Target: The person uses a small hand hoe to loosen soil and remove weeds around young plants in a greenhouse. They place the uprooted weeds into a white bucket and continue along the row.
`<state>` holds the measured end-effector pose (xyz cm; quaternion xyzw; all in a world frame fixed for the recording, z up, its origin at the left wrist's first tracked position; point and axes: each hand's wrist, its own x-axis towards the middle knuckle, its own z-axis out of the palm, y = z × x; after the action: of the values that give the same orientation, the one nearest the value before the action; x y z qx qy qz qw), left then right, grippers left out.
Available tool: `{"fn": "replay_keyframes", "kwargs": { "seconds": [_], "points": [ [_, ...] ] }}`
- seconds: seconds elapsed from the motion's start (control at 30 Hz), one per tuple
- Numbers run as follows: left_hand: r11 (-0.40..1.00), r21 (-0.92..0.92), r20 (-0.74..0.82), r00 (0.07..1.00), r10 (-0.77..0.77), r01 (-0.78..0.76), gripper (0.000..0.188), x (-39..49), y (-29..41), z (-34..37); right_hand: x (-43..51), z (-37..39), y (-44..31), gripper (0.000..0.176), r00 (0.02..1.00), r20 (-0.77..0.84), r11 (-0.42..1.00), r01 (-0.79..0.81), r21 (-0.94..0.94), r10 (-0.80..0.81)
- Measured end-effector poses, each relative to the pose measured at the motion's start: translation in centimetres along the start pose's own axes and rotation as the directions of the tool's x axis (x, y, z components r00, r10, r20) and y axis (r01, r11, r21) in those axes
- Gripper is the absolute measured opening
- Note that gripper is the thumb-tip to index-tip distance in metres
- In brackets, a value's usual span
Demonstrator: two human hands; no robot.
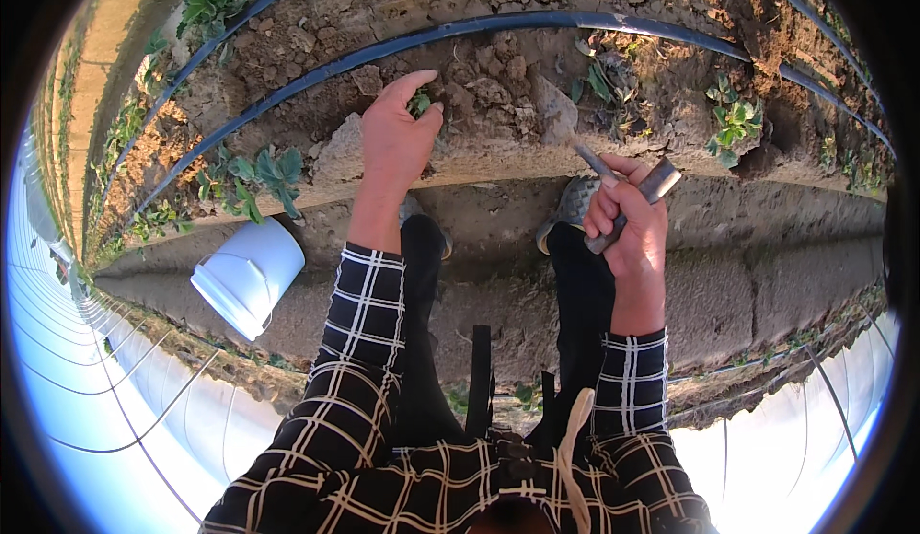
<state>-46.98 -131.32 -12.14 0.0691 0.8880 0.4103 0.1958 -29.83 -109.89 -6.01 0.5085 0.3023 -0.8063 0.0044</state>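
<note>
My left hand point(399, 131) reaches down to the soil bed at the bed's near edge. A small green seedling point(419, 102) shows between its thumb and index finger, which are apart; the other fingers are hidden. My right hand point(627, 210) is closed around the thick handle point(660, 180) of a short hand tool. From the grip a thin metal shank point(594, 160) runs towards a flat, soil-coloured blade point(558, 111) against the loose soil. Wilted leafy plants point(600, 82) grow just beyond the tool.
A black drip irrigation hose point(460, 28) crosses the bed. Leafy plants stand at left point(267, 174) and right point(737, 123). A white plastic bucket point(251, 271) lies tilted in the furrow point(496, 282) left of my legs. Curved greenhouse ribs and film point(108, 404) show beyond.
</note>
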Motion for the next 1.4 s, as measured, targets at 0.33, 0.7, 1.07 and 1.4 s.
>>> {"fn": "replay_keyframes", "kwargs": {
  "seconds": [0.33, 0.7, 1.07, 1.4],
  "points": [
    [0.915, -0.316, -0.049, 0.958, -0.282, 0.252, 0.021, 1.3, 0.9, -0.1, 0.1, 0.1, -0.3, 0.029, 1.000, 0.002, 0.999, -0.005, -0.033, 0.005],
    [0.663, -0.670, 0.232, 0.942, -0.241, 0.335, 0.018, 0.4, 2.0, -1.0, 0.2, -0.6, 0.3, 0.031, 0.998, 0.055, 1.000, -0.018, 0.013, 0.017],
    [0.996, 0.064, 0.097, 0.993, -0.061, 0.055, 0.028, -1.9, 2.3, 1.2, 0.3, -1.3, 2.0, 0.031, 0.991, 0.101, 0.946, -0.114, 0.304, 0.087],
    [0.952, 0.284, 0.157, 0.973, -0.168, 0.118, 0.035, -1.6, 3.3, 1.6, -3.3, 2.4, -2.2, 0.031, 0.987, 0.026, 0.841, 0.149, -0.520, -0.159]
  ]
}}
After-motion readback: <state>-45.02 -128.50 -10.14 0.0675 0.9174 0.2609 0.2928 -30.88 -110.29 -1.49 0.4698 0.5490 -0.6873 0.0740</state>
